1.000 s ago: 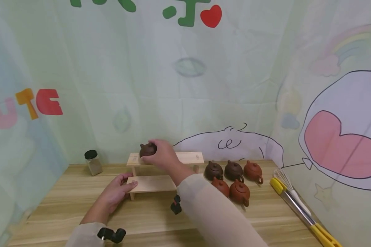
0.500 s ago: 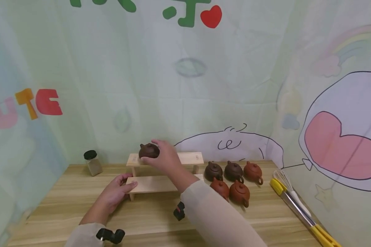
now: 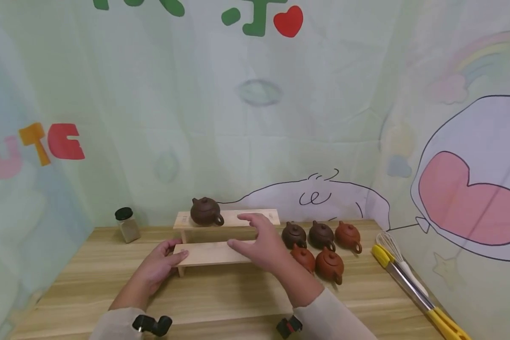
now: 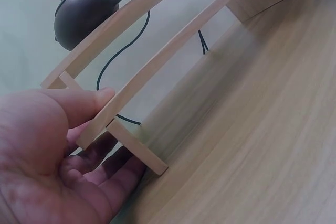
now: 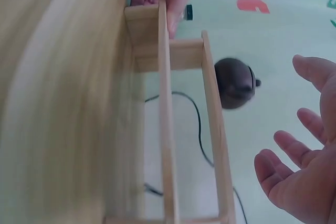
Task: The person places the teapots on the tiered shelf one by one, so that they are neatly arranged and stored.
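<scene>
A dark brown teapot (image 3: 206, 211) stands upright near the left end of the upper shelf of a two-tier wooden rack (image 3: 214, 253). My left hand (image 3: 158, 264) grips the left end of the lower shelf, its thumb on top and the other fingers below, as the left wrist view shows. Above the right part of the lower shelf is my right hand (image 3: 265, 243), holding nothing, its fingers spread and apart from the teapot. To its right on the table sit two dark brown teapots (image 3: 321, 235) and several reddish-brown teapots (image 3: 329, 264), one partly hidden by that hand.
A small jar with a black lid (image 3: 127, 225) stands at the back left of the wooden table (image 3: 221, 302). Along the right edge lie a whisk (image 3: 403, 264) and yellow-handled tongs (image 3: 420, 295). A printed cloth (image 3: 255, 118) hangs behind.
My right hand has let go of the dark brown teapot on the upper shelf and drawn away to the right and toward me. My left hand stays on the rack.
</scene>
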`<state>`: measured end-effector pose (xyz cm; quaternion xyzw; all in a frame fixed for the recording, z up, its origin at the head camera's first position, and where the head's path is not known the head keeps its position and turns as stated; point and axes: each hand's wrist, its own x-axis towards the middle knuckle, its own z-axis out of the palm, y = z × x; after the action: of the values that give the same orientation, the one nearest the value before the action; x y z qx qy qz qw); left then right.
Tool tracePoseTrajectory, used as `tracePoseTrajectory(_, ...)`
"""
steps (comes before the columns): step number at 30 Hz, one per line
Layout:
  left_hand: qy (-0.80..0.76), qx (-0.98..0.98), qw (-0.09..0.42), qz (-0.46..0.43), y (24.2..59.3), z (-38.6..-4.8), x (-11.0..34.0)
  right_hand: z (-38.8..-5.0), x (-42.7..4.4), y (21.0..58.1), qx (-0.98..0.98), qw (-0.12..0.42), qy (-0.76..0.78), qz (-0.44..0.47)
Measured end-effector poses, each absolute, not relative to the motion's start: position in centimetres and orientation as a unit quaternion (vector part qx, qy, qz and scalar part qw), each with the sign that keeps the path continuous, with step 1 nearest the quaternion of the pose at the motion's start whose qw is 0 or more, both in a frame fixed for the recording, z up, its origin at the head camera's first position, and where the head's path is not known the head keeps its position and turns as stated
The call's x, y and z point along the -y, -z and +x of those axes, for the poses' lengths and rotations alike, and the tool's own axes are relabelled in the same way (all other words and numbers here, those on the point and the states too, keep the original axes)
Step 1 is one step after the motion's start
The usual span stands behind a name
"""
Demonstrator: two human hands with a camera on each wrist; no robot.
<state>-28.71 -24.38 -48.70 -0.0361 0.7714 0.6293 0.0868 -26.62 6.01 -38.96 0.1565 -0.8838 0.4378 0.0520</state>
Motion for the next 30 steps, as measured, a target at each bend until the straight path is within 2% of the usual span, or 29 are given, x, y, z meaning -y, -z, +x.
tracePoseTrajectory(12,-0.632,-0.768,0.094,-0.04,48.5,-28.6,24.4,-25.2,-12.8,41.0,0.868,0.072,-0.48,0.106)
tracePoseTrajectory(16,-0.63,-0.77,0.093,-0.044,48.6,-28.5,24.4,-25.3,-15.4,41.6,0.881,0.083,-0.456,0.091)
tracePoseTrajectory(30,-0.635,-0.766,0.089,-0.047,48.6,-28.8,24.3,-25.5,-24.5,42.5,0.92,0.068,-0.381,0.06)
